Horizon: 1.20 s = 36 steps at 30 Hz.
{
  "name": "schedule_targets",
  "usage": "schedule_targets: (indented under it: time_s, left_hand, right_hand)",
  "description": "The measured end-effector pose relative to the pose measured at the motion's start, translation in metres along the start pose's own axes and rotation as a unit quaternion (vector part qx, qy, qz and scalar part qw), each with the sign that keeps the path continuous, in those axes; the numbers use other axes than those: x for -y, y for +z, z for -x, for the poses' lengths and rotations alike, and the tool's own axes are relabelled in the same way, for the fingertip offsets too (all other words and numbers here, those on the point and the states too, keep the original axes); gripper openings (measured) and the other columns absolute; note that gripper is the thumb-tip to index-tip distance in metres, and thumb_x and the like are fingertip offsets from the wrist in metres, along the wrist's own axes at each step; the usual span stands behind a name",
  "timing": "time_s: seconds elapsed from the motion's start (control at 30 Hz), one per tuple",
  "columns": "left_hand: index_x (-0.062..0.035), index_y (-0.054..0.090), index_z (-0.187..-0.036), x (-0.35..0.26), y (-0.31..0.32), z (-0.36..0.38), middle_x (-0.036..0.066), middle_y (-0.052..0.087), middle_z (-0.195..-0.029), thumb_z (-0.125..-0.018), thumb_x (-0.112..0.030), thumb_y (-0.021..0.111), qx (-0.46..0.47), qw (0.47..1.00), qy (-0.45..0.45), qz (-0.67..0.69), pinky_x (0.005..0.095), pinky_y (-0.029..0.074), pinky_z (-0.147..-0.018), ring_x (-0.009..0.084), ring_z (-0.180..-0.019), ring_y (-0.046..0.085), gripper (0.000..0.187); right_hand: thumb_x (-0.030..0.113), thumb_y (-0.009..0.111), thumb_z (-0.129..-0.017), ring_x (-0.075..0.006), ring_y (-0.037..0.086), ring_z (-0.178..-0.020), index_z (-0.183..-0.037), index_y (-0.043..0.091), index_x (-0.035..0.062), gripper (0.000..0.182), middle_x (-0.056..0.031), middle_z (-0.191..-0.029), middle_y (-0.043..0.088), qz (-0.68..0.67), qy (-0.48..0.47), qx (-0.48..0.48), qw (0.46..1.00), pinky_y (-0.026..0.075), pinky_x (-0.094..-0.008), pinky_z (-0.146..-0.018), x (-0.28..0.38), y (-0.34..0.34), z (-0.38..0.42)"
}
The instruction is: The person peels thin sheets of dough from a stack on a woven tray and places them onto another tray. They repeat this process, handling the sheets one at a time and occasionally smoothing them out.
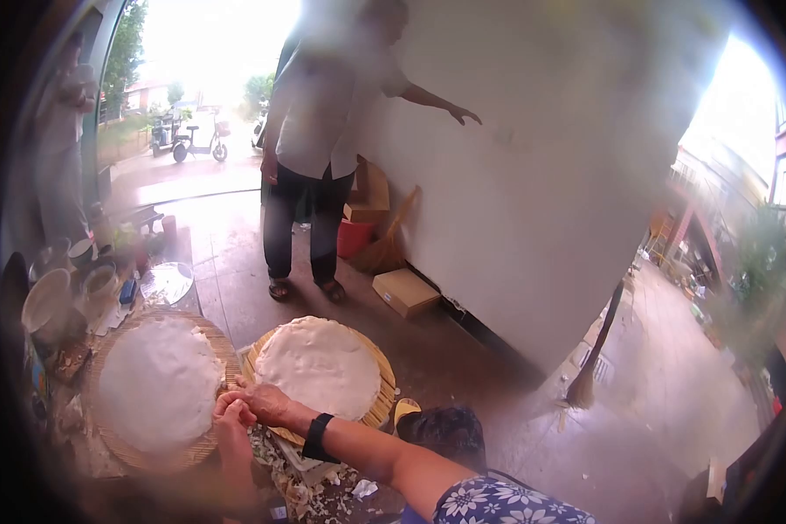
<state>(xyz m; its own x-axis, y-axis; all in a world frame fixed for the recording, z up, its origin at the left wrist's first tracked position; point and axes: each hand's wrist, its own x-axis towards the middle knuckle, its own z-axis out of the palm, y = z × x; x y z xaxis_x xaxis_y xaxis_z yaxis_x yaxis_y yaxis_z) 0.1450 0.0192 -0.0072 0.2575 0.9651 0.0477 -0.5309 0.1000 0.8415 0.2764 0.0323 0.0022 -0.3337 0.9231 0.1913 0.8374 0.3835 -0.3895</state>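
Observation:
My left hand point(232, 416) and my right hand point(267, 402) meet at the right edge of a round straw mat point(229, 354). Fingers on both are bent and pressed together; what they pinch, if anything, is too small and blurred to make out. A wide, flat sheet of pale dough point(159, 384) covers most of that mat. Just beyond my right hand, a second round of dough point(319, 367) with a bumpy top rests on another slatted mat point(380, 371). A black band point(319, 437) circles my right wrist.
Bowls point(48, 299) and containers crowd the left side, near a silvery round lid point(167, 283). A person point(319, 131) stands ahead, one arm stretched out. Beyond are a cardboard box point(406, 292) and a broom point(585, 384). Scraps point(323, 489) litter the near surface.

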Motion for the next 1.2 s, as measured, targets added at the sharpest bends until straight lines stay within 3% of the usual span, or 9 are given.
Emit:
schedule_targets:
  time_s: [0.23, 0.33, 0.53, 0.63, 0.93, 1.2]
  left_hand:
    - [-0.0076, 0.061, -0.085, -0.001, 0.003, -0.001, -0.001, 0.057, -0.070, -0.081, -0.006, 0.049, -0.029, 1.000, -0.001, -0.008, 0.0203, 0.040, -0.048, 0.0076, -0.050, 0.049, 0.012]
    - [-0.0076, 0.061, -0.086, -0.002, 0.001, -0.001, 0.000, 0.057, -0.072, -0.080, -0.005, 0.049, -0.018, 1.000, -0.002, -0.006, 0.0208, 0.041, -0.048, 0.0078, -0.050, 0.050, 0.013]
    - [-0.0069, 0.061, -0.088, 0.003, -0.003, -0.002, 0.001, 0.058, -0.073, -0.080, -0.004, 0.049, -0.019, 1.000, 0.003, -0.009, 0.0213, 0.041, -0.048, 0.0082, -0.051, 0.050, 0.015]
    - [-0.0066, 0.060, -0.089, 0.002, -0.003, -0.002, 0.001, 0.058, -0.073, -0.080, -0.003, 0.049, -0.014, 1.000, -0.001, -0.006, 0.0215, 0.042, -0.048, 0.0088, -0.051, 0.051, 0.015]
    - [-0.0070, 0.060, -0.089, -0.004, 0.002, 0.002, -0.001, 0.058, -0.074, -0.081, -0.003, 0.047, -0.006, 1.000, -0.008, -0.004, 0.0186, 0.041, -0.052, 0.0060, -0.055, 0.051, 0.015]
    - [-0.0071, 0.060, -0.088, -0.006, 0.002, 0.003, 0.000, 0.059, -0.075, -0.081, -0.003, 0.047, -0.004, 1.000, -0.008, -0.016, 0.0189, 0.041, -0.052, 0.0064, -0.054, 0.051, 0.015]
  right_hand:
    - [0.020, 0.055, -0.078, -0.0383, 0.062, -0.092, -0.116, 0.050, 0.0095, 0.040, -0.0309, -0.127, 0.044, 0.002, -0.010, -0.010, 1.000, 0.052, -0.0414, -0.076, -0.001, 0.003, -0.001]
    - [0.022, 0.052, -0.082, -0.0380, 0.061, -0.094, -0.115, 0.051, 0.0087, 0.035, -0.0288, -0.133, 0.040, -0.005, 0.000, 0.007, 1.000, 0.051, -0.0412, -0.077, 0.000, 0.002, -0.001]
    - [0.021, 0.050, -0.083, -0.0397, 0.060, -0.095, -0.117, 0.049, 0.0087, 0.036, -0.0304, -0.132, 0.040, 0.018, -0.050, -0.008, 0.999, 0.051, -0.0417, -0.078, -0.002, 0.004, -0.001]
    - [0.021, 0.049, -0.083, -0.0404, 0.059, -0.095, -0.120, 0.046, 0.0091, 0.039, -0.0313, -0.133, 0.039, -0.003, -0.013, 0.027, 1.000, 0.051, -0.0420, -0.078, -0.004, 0.005, -0.003]
    - [0.021, 0.049, -0.083, -0.0399, 0.060, -0.096, -0.124, 0.044, 0.0077, 0.044, -0.0322, -0.135, 0.036, -0.020, -0.012, -0.007, 1.000, 0.051, -0.0421, -0.078, -0.003, 0.004, 0.000]
    - [0.021, 0.051, -0.082, -0.0384, 0.060, -0.098, -0.120, 0.048, 0.0074, 0.040, -0.0318, -0.135, 0.036, -0.004, -0.012, 0.005, 1.000, 0.051, -0.0397, -0.079, 0.001, 0.001, -0.001]
